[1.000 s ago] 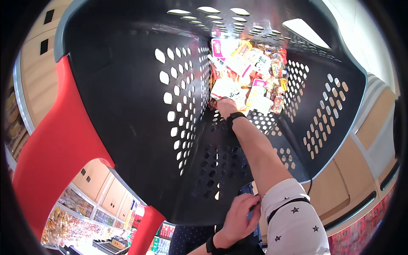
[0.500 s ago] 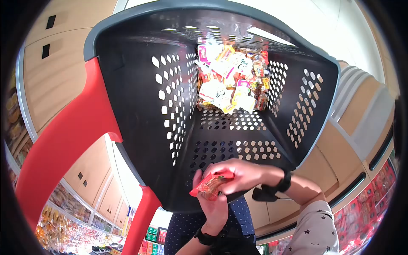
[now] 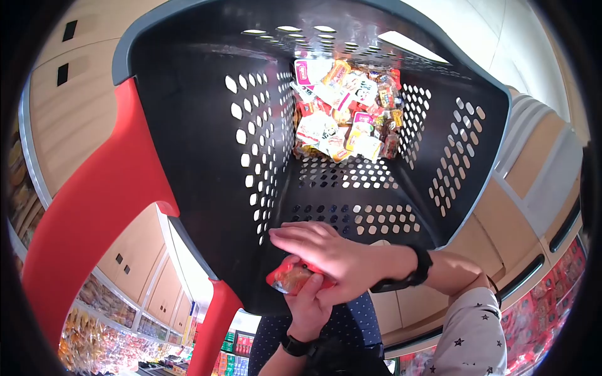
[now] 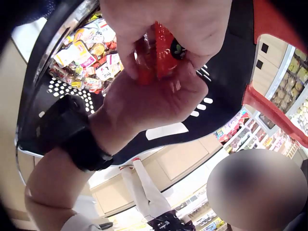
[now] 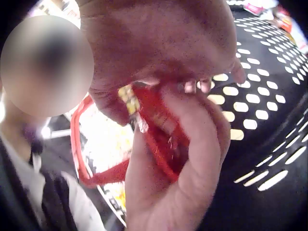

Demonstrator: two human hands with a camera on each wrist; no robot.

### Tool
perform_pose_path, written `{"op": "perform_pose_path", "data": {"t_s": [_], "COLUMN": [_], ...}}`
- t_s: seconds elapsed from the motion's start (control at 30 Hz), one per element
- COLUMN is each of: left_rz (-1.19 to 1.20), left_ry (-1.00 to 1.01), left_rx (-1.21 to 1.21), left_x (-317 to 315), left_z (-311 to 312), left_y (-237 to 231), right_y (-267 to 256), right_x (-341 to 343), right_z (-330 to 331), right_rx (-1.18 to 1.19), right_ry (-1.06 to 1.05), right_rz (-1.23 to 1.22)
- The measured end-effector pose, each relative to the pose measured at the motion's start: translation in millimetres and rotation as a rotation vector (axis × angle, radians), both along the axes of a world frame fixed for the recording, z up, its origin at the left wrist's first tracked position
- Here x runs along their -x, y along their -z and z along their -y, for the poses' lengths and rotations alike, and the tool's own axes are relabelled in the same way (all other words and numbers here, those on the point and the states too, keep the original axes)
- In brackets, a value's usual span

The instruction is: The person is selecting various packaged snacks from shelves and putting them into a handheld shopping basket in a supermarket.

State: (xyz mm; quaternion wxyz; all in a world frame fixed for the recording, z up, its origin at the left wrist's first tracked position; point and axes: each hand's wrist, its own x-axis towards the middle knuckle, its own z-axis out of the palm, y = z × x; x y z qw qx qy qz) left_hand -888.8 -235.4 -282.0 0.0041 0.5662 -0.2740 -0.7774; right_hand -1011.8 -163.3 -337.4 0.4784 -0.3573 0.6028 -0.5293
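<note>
A small red snack packet (image 3: 288, 279) with a clear part showing something brown inside is held close over the near side of the black basket (image 3: 188, 156). My left hand (image 3: 308, 316) grips it from below, its thumb pressed on the wrapper. My right hand (image 3: 338, 260) lies across the top, fingers stretched out to the left. In the right wrist view, its thumb (image 5: 113, 109) bends down at a corner of the packet. In the left wrist view, the red wrapper (image 4: 162, 53) shows between both hands, with a dark round label. Part of the packet is hidden by the fingers.
Many wrapped snacks (image 3: 348, 113) lie at the far end of the basket. A red handle (image 3: 94, 182) curves along the left. Wooden cabinets (image 3: 476, 244) stand on the right, and shelves of goods (image 3: 100, 326) fill the lower left. Another person (image 5: 43, 144) is nearby.
My right hand has come up from the snacks in the basket with the red packet, to my left hand. Since half a second ago, its fingers have stretched over the packet.
</note>
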Motion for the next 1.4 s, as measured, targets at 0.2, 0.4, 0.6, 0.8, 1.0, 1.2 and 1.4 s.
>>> {"op": "perform_pose_path", "data": {"t_s": [0.2, 0.4, 0.6, 0.8, 1.0, 1.2, 1.4], "left_rz": [0.052, -0.009, 0.108, 0.028, 0.045, -0.025, -0.022], "left_ry": [0.042, -0.004, 0.034, 0.19, 0.202, 0.202, 0.149], "left_rx": [0.056, -0.072, -0.006, 0.043, 0.067, 0.034, 0.028], "left_x": [10.2, 10.0, 2.8, 2.0, 6.3, 5.1, 4.9], "left_z": [1.9, 0.7, -7.2, -5.8, -1.8, -0.7, 2.1], "left_y": [0.3, -14.0, -21.8, -17.1, -18.0, -20.8, -23.0], "right_y": [190.2, 309.4, 303.2, 317.2, 303.5, 315.1, 299.0], "right_x": [14.7, 23.9, 43.8, 38.6, 6.6, 46.0, 43.5], "right_z": [6.5, 42.5, 55.2, 46.3, 15.3, 21.1, 15.0], "right_rx": [-0.294, -0.436, -0.651, -0.643, -0.613, -0.459, -0.963], "right_ry": [0.673, 1.25, 1.429, 1.457, 1.444, 1.468, 1.276], "right_rz": [0.977, 1.137, 1.098, 0.918, 1.122, 1.276, 1.033]}}
